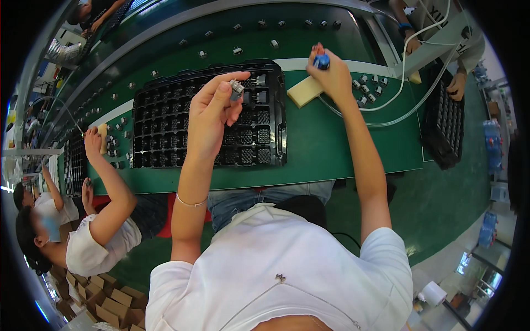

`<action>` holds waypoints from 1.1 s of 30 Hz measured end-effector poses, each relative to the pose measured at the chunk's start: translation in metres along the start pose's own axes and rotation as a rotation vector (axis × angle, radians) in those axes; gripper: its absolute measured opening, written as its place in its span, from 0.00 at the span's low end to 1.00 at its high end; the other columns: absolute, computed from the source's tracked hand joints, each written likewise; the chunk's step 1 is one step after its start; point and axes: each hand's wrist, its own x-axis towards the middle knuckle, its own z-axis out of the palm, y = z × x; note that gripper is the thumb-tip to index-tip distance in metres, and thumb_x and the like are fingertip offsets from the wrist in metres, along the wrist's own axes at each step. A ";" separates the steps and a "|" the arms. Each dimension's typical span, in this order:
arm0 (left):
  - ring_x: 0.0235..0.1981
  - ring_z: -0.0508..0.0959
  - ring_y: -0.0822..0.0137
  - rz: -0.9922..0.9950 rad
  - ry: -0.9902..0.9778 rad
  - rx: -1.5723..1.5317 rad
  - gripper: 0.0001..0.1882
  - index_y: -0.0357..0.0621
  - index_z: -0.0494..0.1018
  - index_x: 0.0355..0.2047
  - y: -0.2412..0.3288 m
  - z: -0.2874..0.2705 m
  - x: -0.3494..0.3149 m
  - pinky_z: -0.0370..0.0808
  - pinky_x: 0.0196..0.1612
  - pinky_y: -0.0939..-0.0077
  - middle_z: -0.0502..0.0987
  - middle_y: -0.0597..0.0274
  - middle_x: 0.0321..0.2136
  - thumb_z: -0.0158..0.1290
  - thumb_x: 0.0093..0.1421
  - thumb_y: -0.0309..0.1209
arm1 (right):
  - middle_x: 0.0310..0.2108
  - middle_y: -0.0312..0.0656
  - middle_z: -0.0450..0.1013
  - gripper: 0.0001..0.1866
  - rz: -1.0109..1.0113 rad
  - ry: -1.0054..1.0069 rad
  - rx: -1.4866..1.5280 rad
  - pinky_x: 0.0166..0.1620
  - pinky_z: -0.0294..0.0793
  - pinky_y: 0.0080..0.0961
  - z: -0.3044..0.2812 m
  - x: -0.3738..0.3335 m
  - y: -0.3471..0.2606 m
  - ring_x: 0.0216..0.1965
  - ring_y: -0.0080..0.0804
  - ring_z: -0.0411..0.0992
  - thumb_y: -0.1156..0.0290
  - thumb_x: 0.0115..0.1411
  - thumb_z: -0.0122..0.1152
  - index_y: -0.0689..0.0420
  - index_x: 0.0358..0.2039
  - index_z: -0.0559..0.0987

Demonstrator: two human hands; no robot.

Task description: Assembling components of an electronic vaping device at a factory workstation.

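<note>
My left hand, raised over the black compartment tray, pinches a small silver metal part between thumb and forefinger. The part looks like a tiny motor or connector. Its other fingers curl loosely. Farther right, my right hand is wrapped round a blue object with a reddish end, beyond a cream foam block. The blue object's kind cannot be made out, since the fingers cover most of it. Several similar small metal parts lie right of this hand on the green table.
More small parts stand spaced along a green belt beyond the table. A clear hose curves across the right side. Stacked black trays sit at the right edge. A co-worker works on the left; other people's hands show at the upper right.
</note>
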 end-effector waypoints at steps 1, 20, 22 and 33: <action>0.21 0.68 0.82 0.005 0.005 0.002 0.20 0.37 0.75 0.51 0.000 0.000 0.000 0.60 0.22 0.89 0.73 0.69 0.25 0.47 0.71 0.41 | 0.31 0.49 0.78 0.22 -0.006 -0.001 0.004 0.39 0.75 0.36 0.007 0.018 0.007 0.32 0.49 0.77 0.55 0.47 0.69 0.56 0.39 0.80; 0.21 0.73 0.83 0.084 0.087 0.145 0.14 0.36 0.78 0.43 0.005 0.024 -0.002 0.67 0.21 0.91 0.79 0.67 0.29 0.62 0.56 0.23 | 0.28 0.32 0.75 0.16 0.025 -0.510 0.804 0.32 0.74 0.18 -0.050 0.000 -0.096 0.28 0.17 0.75 0.63 0.58 0.66 0.58 0.43 0.80; 0.22 0.73 0.83 0.096 0.065 0.170 0.14 0.35 0.78 0.43 0.003 0.025 -0.001 0.68 0.22 0.90 0.80 0.66 0.29 0.62 0.56 0.23 | 0.35 0.36 0.76 0.22 0.058 -0.519 1.181 0.34 0.75 0.17 -0.057 -0.027 -0.106 0.33 0.20 0.76 0.64 0.58 0.66 0.60 0.50 0.75; 0.22 0.74 0.83 -0.032 -0.022 0.075 0.11 0.34 0.76 0.33 -0.001 0.024 0.005 0.68 0.23 0.89 0.79 0.65 0.26 0.66 0.54 0.27 | 0.37 0.37 0.77 0.23 0.161 -0.579 1.207 0.23 0.69 0.13 -0.053 -0.060 -0.104 0.30 0.17 0.74 0.62 0.60 0.64 0.62 0.51 0.73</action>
